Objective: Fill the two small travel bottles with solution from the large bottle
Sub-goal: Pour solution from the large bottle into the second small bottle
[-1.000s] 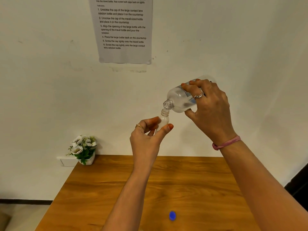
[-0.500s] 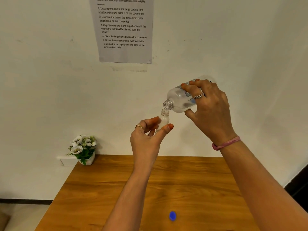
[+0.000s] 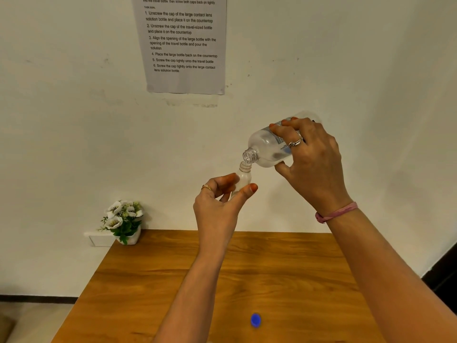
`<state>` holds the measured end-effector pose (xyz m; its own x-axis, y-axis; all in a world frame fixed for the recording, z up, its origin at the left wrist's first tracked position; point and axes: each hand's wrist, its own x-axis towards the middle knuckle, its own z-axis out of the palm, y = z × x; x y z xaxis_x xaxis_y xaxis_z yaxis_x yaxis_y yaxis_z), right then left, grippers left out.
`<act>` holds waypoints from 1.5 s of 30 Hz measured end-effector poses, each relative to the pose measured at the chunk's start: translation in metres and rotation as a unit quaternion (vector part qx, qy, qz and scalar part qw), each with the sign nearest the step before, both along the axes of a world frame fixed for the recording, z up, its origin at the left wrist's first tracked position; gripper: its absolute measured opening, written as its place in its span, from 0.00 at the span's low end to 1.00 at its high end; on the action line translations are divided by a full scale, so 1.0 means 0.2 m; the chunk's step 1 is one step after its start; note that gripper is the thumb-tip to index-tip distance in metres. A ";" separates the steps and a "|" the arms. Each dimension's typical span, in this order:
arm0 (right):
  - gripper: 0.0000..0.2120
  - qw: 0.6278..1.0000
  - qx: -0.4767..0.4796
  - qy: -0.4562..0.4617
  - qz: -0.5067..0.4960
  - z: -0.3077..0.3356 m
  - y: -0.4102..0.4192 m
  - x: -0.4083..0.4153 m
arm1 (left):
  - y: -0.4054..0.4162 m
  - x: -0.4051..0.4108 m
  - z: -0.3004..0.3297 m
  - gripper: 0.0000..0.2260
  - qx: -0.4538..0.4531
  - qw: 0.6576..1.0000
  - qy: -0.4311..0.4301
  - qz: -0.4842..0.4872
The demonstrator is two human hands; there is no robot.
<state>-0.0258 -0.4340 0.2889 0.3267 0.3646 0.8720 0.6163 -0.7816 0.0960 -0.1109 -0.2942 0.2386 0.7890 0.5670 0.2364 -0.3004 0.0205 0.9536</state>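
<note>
My left hand [image 3: 217, 206] holds a small clear travel bottle [image 3: 243, 178] upright between thumb and fingers, high above the table. Its neck is uncapped. My right hand [image 3: 311, 159] grips the large clear bottle [image 3: 265, 147] around its body and tilts it down to the left. The large bottle's open mouth sits just above and touching the rim of the small bottle. Liquid shows in the lower side of the large bottle. A blue cap [image 3: 255, 320] lies on the wooden table [image 3: 284, 268] below. Only one travel bottle is in view.
A small pot of white flowers [image 3: 125, 221] stands at the table's back left corner against the white wall. A printed instruction sheet [image 3: 183, 43] hangs on the wall above. The floor shows to the left of the table.
</note>
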 end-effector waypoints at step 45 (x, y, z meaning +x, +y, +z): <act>0.30 1.000 0.000 -0.013 -0.002 0.00 -0.03 -0.01 | -0.04 -0.01 0.00 0.16 -0.003 1.000 0.002 -0.004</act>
<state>-0.0278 -0.4402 0.2898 0.3061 0.3632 0.8800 0.6104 -0.7842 0.1114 -0.1134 -0.3016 0.2396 0.7941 0.5624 0.2307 -0.2972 0.0281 0.9544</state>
